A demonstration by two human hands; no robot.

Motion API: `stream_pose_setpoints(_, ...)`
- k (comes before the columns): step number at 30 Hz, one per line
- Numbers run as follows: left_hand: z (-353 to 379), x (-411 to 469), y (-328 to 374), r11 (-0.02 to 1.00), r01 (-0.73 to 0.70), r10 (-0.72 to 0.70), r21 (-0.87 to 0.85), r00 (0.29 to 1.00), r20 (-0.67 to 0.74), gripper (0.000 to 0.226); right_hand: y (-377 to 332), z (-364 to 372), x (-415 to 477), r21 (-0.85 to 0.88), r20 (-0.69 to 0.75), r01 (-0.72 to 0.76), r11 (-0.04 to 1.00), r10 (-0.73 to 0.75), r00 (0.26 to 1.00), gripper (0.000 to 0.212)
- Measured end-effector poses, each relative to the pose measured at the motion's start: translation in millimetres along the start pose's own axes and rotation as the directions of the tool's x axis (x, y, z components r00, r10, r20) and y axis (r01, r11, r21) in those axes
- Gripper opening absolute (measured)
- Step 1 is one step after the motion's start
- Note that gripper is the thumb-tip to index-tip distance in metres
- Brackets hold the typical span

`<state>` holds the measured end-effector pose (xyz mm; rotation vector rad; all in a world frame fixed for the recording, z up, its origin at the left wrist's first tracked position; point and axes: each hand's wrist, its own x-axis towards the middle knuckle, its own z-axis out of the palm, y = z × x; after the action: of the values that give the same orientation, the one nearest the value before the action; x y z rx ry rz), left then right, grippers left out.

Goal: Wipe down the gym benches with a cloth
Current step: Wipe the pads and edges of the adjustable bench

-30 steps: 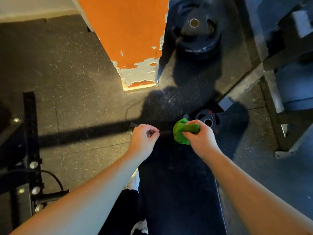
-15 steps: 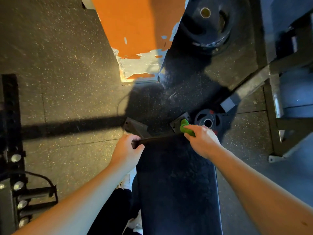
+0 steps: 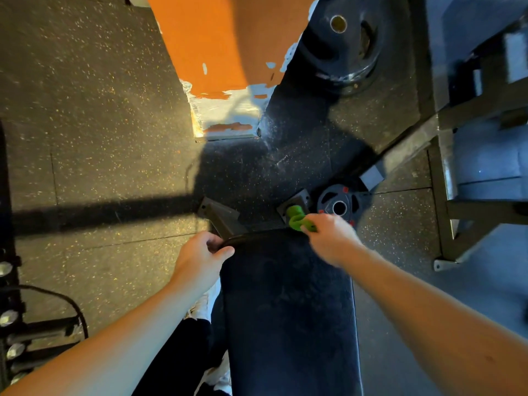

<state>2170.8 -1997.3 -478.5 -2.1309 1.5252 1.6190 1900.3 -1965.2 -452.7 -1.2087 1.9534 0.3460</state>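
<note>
A black padded gym bench [image 3: 288, 310] runs from the bottom of the view up to its far end at mid-frame. My left hand [image 3: 200, 257] grips the bench's far left corner, thumb on top and fingers curled under the edge. My right hand [image 3: 331, 241] holds a bunched green cloth [image 3: 297, 220] at the far right corner of the pad. Most of the cloth is hidden inside my fist; a twisted end sticks out past the bench edge.
The bench's metal feet [image 3: 220, 217] rest on speckled rubber floor. A small weight plate [image 3: 338, 207] lies just beyond my right hand, a large plate [image 3: 343, 44] farther back. An orange pillar [image 3: 217, 52] stands ahead. A metal rack frame [image 3: 445, 155] is at right, a rack [image 3: 11, 310] at left.
My right hand slid the cloth from the middle of the bench's far end to its right corner. My left hand shifted left and took hold of the left corner.
</note>
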Motion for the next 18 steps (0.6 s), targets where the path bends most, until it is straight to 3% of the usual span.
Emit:
stream_pose_setpoints(4,2.9,0.0,-1.8,0.998,0.032,-0.032,-0.055,0.999,0.001,0.017,-0.6,0.6,2.2,0.000,-0.081,-0.109,0.994,0.109,0.991,0.021)
stream_pose_setpoints(9,3.3,2.6,-2.4,0.998,0.046,-0.046,-0.043,0.999,-0.005,0.018,-50.7,28.2,3.1,0.030,-0.030,0.058,0.998,-0.057,0.998,0.028)
stream_pose_setpoints(18,4.2,3.8,0.4,0.998,0.060,-0.060,-0.008,0.998,-0.005,0.019,27.4,9.2,-0.8,0.157,-0.184,-0.194,0.968,0.222,0.958,0.021)
